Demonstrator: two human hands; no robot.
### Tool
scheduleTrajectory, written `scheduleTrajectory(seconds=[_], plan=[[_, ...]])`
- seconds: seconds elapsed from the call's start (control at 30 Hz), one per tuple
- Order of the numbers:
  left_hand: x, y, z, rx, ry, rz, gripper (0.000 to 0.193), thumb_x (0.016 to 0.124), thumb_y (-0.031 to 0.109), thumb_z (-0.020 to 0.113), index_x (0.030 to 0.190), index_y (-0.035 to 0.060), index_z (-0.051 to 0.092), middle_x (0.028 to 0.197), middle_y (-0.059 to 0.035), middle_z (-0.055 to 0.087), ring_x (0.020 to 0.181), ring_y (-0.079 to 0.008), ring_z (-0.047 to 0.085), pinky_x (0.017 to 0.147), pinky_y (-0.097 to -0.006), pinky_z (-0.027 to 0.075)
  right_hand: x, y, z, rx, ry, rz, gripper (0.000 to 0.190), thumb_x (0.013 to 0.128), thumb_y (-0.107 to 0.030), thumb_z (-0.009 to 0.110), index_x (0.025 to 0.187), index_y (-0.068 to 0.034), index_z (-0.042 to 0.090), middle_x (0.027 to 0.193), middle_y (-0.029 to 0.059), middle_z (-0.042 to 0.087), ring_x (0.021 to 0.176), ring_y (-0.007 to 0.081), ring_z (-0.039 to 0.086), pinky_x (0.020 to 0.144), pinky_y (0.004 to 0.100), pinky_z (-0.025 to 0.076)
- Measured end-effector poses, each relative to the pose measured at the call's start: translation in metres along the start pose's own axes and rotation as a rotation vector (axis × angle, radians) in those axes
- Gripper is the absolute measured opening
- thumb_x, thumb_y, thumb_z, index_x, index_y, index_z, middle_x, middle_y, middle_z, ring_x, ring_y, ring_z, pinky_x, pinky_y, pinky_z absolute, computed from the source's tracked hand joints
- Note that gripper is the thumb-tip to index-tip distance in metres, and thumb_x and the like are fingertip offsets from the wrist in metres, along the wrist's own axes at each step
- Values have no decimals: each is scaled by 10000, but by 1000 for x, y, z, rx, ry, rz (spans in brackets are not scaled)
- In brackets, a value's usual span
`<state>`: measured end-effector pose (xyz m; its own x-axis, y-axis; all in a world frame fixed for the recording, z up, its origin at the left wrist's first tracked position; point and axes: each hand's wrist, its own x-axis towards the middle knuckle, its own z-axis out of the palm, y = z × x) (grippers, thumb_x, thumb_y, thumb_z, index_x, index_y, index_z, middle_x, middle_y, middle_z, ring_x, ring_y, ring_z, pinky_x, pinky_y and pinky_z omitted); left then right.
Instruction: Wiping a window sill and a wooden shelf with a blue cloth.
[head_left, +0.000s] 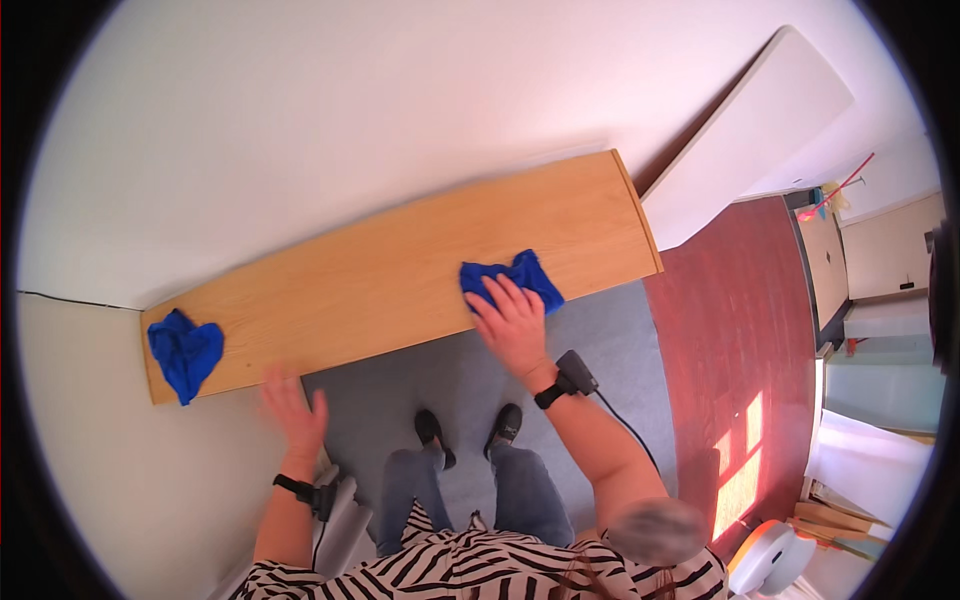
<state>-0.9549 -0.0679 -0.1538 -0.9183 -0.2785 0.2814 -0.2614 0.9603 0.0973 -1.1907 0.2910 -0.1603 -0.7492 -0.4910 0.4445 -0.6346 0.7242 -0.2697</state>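
Observation:
A long wooden tabletop (360, 270) runs along the wall in front of me. My right hand (514, 319) lies flat on a blue cloth (536, 274) near the table's front edge, right of its middle. The fingers are spread over the fabric, pressing it to the wood. At the table's left end lies a second blue cloth (184, 352), crumpled and partly over the front edge. My left hand (292, 412) is at the front edge, right of that cloth. Its fingers are apart and blurred, with nothing in them.
A white panel (750, 127) leans against the wall beyond the table's right end. Walls border the table at the back and left. Below are a grey mat (607, 360) and a reddish wood floor (735, 315). A cable (626, 424) trails from the device at my right wrist.

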Motion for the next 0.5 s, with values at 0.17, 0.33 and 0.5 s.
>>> scheduleTrajectory(seconds=[0.17,0.33,0.5], plan=[[62,137,49,-295,11,397,609,822,167,767,1375,62,535,1553,-202,433,1468,-477,333,1201,-662,205,-8,14,15,106,122,-108,432,834,-246,761,1258,-204,691,1363,51,624,1296,224,554,1028,427,371],[89,146,65,-340,81,563,515,803,138,764,1290,59,616,1383,-179,604,1331,-423,533,1124,-592,372,-10,23,31,116,266,-212,462,781,-266,764,1242,-258,732,1294,11,672,1199,202,617,1015,391,360],[90,148,77,-254,293,644,384,770,152,820,1135,83,723,1199,-111,727,1136,-320,689,996,-453,501,-13,37,42,9,467,-452,402,818,-253,722,1219,-266,747,1229,11,696,1103,186,642,954,374,377]])
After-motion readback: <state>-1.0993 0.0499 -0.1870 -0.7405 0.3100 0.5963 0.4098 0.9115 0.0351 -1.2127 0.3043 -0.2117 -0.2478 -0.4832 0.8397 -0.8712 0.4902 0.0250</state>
